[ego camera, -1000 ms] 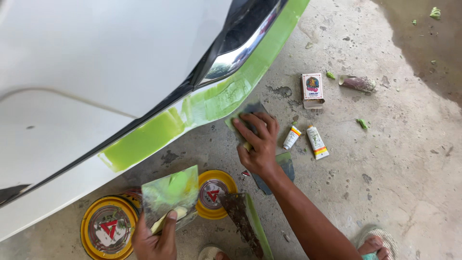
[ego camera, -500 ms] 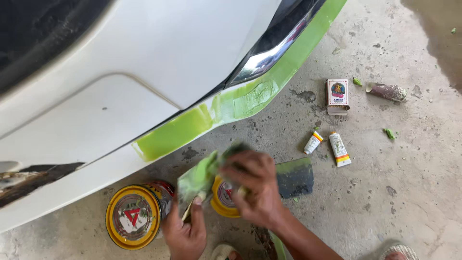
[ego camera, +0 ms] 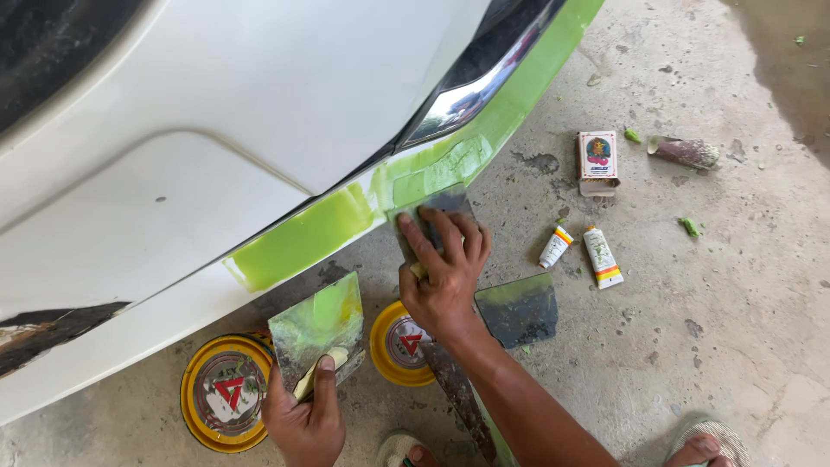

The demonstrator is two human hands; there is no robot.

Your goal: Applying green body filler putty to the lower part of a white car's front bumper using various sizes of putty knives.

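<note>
Yellow tins [ego camera: 226, 392] lie lidded by the left hand [ego camera: 304, 421].

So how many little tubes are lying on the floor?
2. A short tube and a longer tube lie side by side on the concrete, right of the right hand. Others could be hidden.

You are wearing the only camera on your head, and it is looking steeply down and slightly forward at the concrete floor [ego camera: 735, 285] from close range. It is facing the white car bumper [ego camera: 216, 156], which is filling the upper left. Your forearms are entering from the bottom edge, and your sandalled feet are showing there too.
</note>
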